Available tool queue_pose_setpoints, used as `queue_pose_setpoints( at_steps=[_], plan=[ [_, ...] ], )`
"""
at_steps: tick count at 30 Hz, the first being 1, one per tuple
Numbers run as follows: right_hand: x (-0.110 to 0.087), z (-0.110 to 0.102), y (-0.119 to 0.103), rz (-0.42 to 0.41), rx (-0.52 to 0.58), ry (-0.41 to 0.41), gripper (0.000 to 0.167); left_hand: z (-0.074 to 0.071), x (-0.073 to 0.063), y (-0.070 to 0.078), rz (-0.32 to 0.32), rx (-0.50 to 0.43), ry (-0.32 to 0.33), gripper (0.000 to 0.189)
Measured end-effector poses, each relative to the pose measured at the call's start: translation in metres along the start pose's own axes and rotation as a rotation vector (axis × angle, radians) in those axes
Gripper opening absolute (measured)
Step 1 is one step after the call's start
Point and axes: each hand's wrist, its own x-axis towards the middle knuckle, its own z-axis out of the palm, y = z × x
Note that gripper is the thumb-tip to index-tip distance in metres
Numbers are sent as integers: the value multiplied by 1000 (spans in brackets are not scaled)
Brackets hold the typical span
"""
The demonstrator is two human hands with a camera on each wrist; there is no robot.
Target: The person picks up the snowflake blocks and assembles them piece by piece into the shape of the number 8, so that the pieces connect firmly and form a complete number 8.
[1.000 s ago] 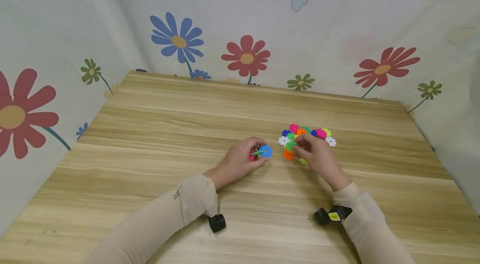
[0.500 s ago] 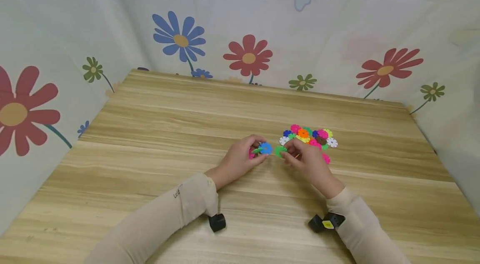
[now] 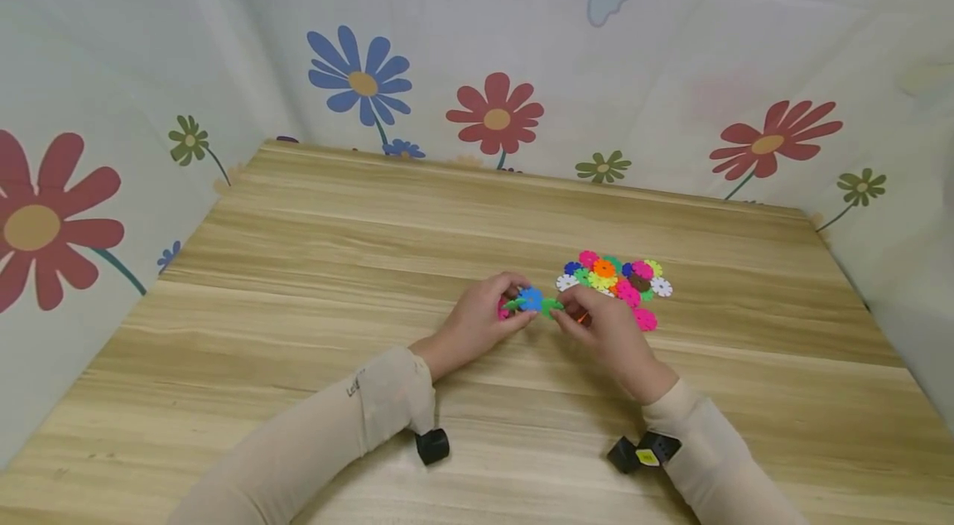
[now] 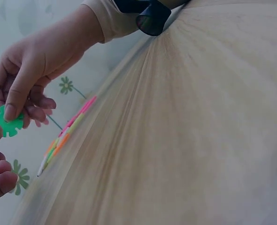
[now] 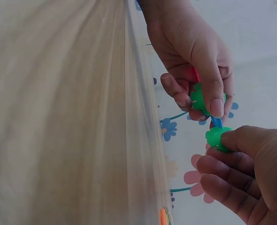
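Observation:
My left hand (image 3: 477, 316) pinches a joined string of notched plastic flower discs. A pink disc (image 3: 503, 310), a green disc (image 5: 200, 99) and a blue disc (image 3: 531, 299) show in it. Between thumb and fingertips my right hand (image 3: 614, 343) pinches another green disc (image 3: 550, 308), whose edge meets the blue disc. In the right wrist view this lower green disc (image 5: 216, 137) stands at the blue one's end; how deeply the notches engage cannot be told. Only some fingertips (image 4: 2, 183) of my left hand appear in the left wrist view.
A loose pile of flower discs (image 3: 628, 293), in pink, white, orange, yellow, green, blue and brown, lies on the wooden table (image 3: 358, 243) just beyond my right hand. An orange disc (image 3: 582, 317) shows partly behind that hand's fingers. A flower-printed curtain (image 3: 633, 94) surrounds the table.
My right hand has moved left from the pile, carrying the green disc to the blue disc. My left hand has stayed nearly in place, its joined discs turning slightly.

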Motion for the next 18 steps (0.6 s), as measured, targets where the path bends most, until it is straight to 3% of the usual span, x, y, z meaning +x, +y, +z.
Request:
queue_pose_setpoints(
  at_steps=[11,18],
  plan=[
    [-3,7,-3,-14,-16,51,7,1,-2,7,14,11,-20,32],
    [0,10,2,15,55,82,12,4,-2,7,-72,-68,-20,36]
  ],
)
